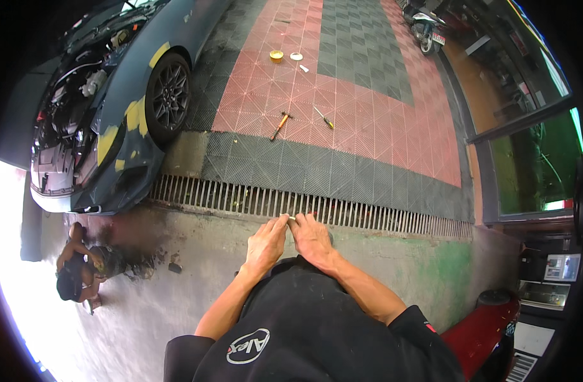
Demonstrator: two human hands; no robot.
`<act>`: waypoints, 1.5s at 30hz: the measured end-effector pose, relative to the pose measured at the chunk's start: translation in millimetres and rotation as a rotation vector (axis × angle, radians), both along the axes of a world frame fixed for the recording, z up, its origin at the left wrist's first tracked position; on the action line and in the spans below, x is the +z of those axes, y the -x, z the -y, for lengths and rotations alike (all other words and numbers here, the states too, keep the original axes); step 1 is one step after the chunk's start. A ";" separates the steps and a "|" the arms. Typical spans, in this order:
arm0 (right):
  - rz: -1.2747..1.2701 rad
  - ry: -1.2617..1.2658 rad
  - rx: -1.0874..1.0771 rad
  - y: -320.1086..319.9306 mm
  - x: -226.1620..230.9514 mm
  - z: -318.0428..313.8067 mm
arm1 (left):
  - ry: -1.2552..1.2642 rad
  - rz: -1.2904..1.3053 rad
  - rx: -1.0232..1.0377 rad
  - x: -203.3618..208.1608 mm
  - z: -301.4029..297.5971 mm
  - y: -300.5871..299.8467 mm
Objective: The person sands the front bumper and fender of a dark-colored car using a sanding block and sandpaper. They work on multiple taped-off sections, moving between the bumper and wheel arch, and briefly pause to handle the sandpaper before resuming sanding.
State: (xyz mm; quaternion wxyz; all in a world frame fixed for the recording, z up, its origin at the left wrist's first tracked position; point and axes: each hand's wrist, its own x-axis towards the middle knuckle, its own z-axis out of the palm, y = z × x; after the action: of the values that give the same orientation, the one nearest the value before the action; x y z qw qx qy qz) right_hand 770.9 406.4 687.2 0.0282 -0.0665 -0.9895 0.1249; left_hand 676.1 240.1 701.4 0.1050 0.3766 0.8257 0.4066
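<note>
In front of my dark shirt, my left hand and my right hand meet at the fingertips, just short of the drain grate. Both have their fingers curled in. A small pale piece shows between them, pinched by the thumbs and fingers; its kind is too small to make out. Farther off on the floor tiles lie a hammer with an orange-brown handle and a screwdriver with a yellow and dark handle. Neither hand touches these tools.
A grey-blue car with its engine bay exposed and yellow filler patches stands at left. Another person crouches by its front. Beyond the tools sit a yellow tub and a white lid. A red vehicle stands at lower right.
</note>
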 end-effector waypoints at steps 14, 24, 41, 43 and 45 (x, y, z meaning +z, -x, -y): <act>-0.740 1.807 -1.222 -193.4 -10.5 -261.1 | -0.269 1.461 0.097 -3.6 -201.6 -69.7; -0.737 1.814 -1.023 -219.4 28.7 -365.5 | -0.132 1.502 -0.418 30.4 -403.3 -127.8; -0.819 1.413 -1.439 -135.5 10.6 -677.1 | -0.404 1.779 -0.356 20.8 -743.2 64.5; -0.792 1.490 -1.187 -78.7 35.0 -707.8 | -0.384 1.742 -0.407 35.4 -792.5 91.8; -0.890 1.629 -0.838 -14.6 63.2 -729.4 | -0.369 1.721 -0.443 34.0 -830.7 110.3</act>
State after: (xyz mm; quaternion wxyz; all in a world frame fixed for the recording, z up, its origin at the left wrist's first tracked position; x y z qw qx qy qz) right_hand 785.6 1135.8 750.3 0.3812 -0.3542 -0.4005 0.7542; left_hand 565.8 1070.8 735.4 0.6994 0.1037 0.2926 0.6438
